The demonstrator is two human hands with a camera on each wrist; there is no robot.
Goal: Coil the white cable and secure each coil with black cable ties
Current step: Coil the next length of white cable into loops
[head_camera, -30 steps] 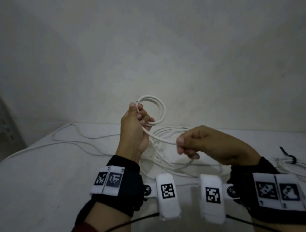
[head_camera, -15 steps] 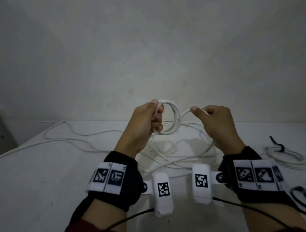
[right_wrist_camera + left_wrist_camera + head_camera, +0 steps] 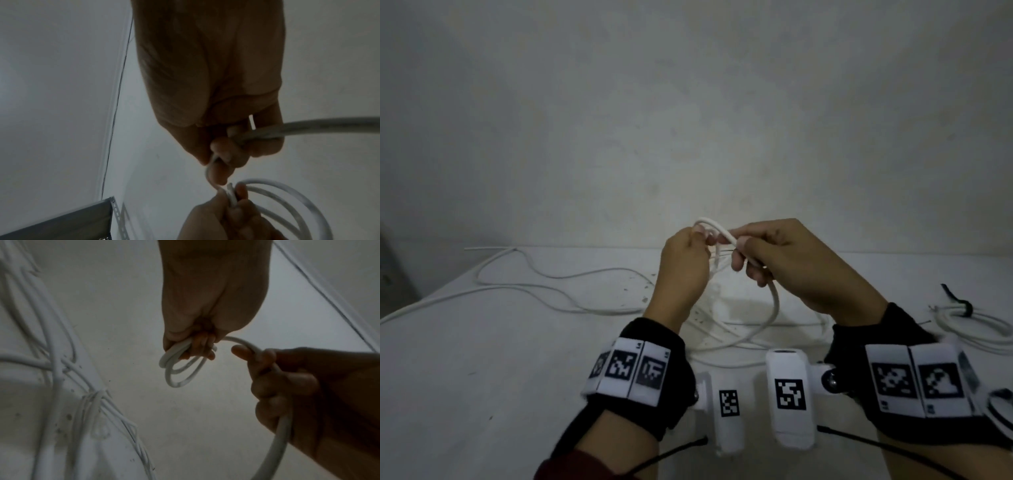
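The left hand [image 3: 683, 263] clenches a small coil [image 3: 180, 368] of white cable [image 3: 774, 308] above the table [image 3: 482, 359]. The right hand [image 3: 791, 263], just beside it, grips the cable's next stretch.

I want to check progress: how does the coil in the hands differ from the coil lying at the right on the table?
The held coil is small, lifted by the left hand, with no tie, and the right hand feeds cable into it. The table coil is wider, lies flat, and carries a black tie. Both are white cable.

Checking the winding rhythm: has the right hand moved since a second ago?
Yes. The right hand rose from near the table and swung left, meeting the left hand at the coil.
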